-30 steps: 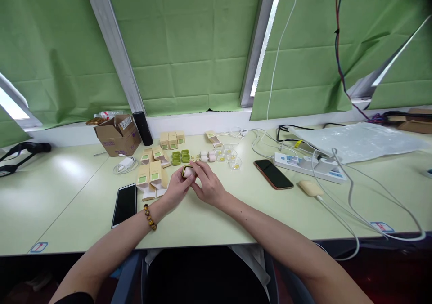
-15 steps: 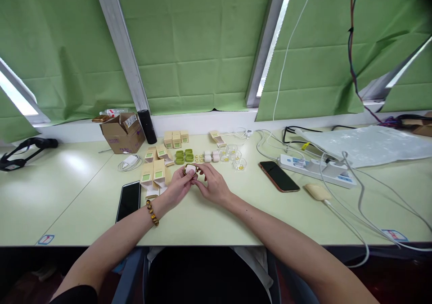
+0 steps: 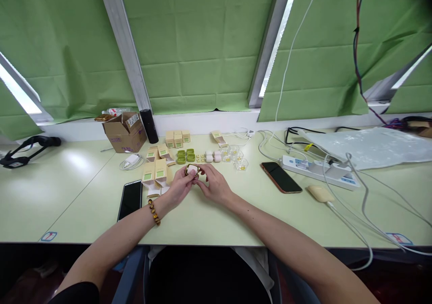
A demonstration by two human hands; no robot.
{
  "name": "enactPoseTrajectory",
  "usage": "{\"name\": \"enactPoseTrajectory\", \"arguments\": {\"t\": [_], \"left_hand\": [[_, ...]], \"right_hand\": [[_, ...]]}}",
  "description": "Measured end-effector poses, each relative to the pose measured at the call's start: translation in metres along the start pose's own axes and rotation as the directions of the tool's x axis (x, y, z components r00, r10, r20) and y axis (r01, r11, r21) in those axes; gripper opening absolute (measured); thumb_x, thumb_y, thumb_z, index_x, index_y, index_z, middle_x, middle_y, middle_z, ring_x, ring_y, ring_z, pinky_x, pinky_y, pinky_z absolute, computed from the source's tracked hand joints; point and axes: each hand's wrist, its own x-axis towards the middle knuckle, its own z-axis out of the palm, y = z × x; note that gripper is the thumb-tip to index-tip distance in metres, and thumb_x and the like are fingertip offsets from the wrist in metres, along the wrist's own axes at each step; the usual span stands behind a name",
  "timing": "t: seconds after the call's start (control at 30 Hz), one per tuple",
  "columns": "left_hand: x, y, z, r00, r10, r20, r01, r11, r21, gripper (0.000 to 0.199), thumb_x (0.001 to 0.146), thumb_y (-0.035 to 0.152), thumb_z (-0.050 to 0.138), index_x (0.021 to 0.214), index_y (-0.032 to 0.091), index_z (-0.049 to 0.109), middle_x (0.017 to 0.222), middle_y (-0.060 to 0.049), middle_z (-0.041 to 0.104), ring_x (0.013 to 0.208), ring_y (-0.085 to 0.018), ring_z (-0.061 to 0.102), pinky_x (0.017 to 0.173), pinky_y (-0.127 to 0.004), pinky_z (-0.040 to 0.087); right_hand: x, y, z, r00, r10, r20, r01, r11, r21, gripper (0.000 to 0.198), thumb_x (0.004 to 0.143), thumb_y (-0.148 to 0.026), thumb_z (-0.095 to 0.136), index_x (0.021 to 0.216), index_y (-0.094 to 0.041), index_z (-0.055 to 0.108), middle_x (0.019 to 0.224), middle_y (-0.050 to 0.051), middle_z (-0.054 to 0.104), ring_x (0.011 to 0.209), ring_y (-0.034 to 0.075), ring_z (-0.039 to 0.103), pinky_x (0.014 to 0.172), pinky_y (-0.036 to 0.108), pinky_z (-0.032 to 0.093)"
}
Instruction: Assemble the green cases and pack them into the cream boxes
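Observation:
My left hand (image 3: 181, 185) is closed round a small green square case (image 3: 187, 172) with a white rounded block (image 3: 192, 169) showing in it; the thumb lies on the block. From the right, my right hand (image 3: 214, 185) meets it with curled fingers at the case's side. Whatever those fingertips pinch is too small to make out. Just beyond the hands are several green square cases (image 3: 181, 156), small yellow pieces (image 3: 200, 158), pale pink and white blocks (image 3: 213, 156) and clear lids (image 3: 235, 152). Opened card boxes (image 3: 160, 170) lie by my left hand.
A dark phone (image 3: 130, 200) lies left of my left forearm, another phone (image 3: 281, 178) to the right. Farther right are a power strip (image 3: 319, 171), a cream charger (image 3: 320, 193) and loose cables. A cardboard box (image 3: 125, 135) and black cylinder (image 3: 149, 126) stand at the back left.
The view has shifted slightly, so everything sits a little farther right. Both hands keep nearly the same pose around the green case.

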Motion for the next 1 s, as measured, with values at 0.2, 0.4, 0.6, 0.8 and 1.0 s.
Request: {"name": "enactPoseTrajectory", "arguments": {"t": [0.2,0.4,0.6,0.8,1.0], "left_hand": [[0.0,-0.0019,-0.0016,1.0,-0.012,-0.006,0.012,1.0,-0.017,0.031,0.081,0.027,0.09,0.099,0.015,0.068,0.086,-0.001,0.059,0.079,-0.01,0.056,0.071,-0.023,0.045],[-0.0026,-0.0017,-0.0013,1.0,-0.009,0.029,0.009,1.0,-0.007,0.036,0.079,0.026,0.091,0.105,0.015,0.068,0.088,-0.002,0.062,0.081,-0.012,0.057,0.071,-0.025,0.045],[-0.0017,-0.0035,0.0028,0.999,0.009,-0.037,-0.006,0.997,0.076,0.036,0.082,0.038,0.089,0.1,0.014,0.069,0.082,0.0,0.059,0.073,-0.01,0.051,0.067,-0.024,0.041],[0.0011,-0.0043,0.0052,0.996,0.026,-0.084,-0.015,0.991,0.132,0.041,0.079,0.045,0.09,0.095,0.014,0.068,0.077,0.001,0.056,0.071,-0.01,0.048,0.063,-0.024,0.039],[0.0019,-0.0053,0.0035,0.997,0.029,-0.076,-0.018,0.99,0.143,0.042,0.08,0.048,0.089,0.095,0.014,0.069,0.077,0.001,0.057,0.072,-0.01,0.05,0.064,-0.024,0.04]], "right_hand": [[0.0004,0.0005,0.0003,1.0,-0.008,-0.011,0.008,1.0,0.008,0.049,0.101,-0.029,0.065,0.147,-0.026,0.048,0.125,0.013,0.066,0.107,0.027,0.068,0.078,0.042,0.065],[-0.0003,0.0019,0.0015,1.0,-0.014,-0.007,0.014,1.0,0.017,0.048,0.101,-0.025,0.063,0.147,-0.027,0.049,0.122,0.012,0.067,0.106,0.027,0.067,0.075,0.042,0.065],[-0.002,0.0025,0.0049,1.0,-0.022,-0.004,0.023,1.0,0.016,0.046,0.101,-0.025,0.063,0.145,-0.025,0.049,0.12,0.012,0.066,0.105,0.027,0.067,0.075,0.041,0.064],[-0.0023,0.0018,0.0046,1.0,-0.025,0.001,0.025,1.0,0.013,0.046,0.101,-0.025,0.064,0.144,-0.026,0.049,0.118,0.011,0.066,0.105,0.026,0.067,0.074,0.04,0.063],[-0.0022,0.0025,0.0046,1.0,-0.024,0.0,0.024,1.0,0.014,0.047,0.1,-0.026,0.065,0.145,-0.026,0.049,0.116,0.01,0.066,0.104,0.027,0.067,0.075,0.041,0.063]]}}
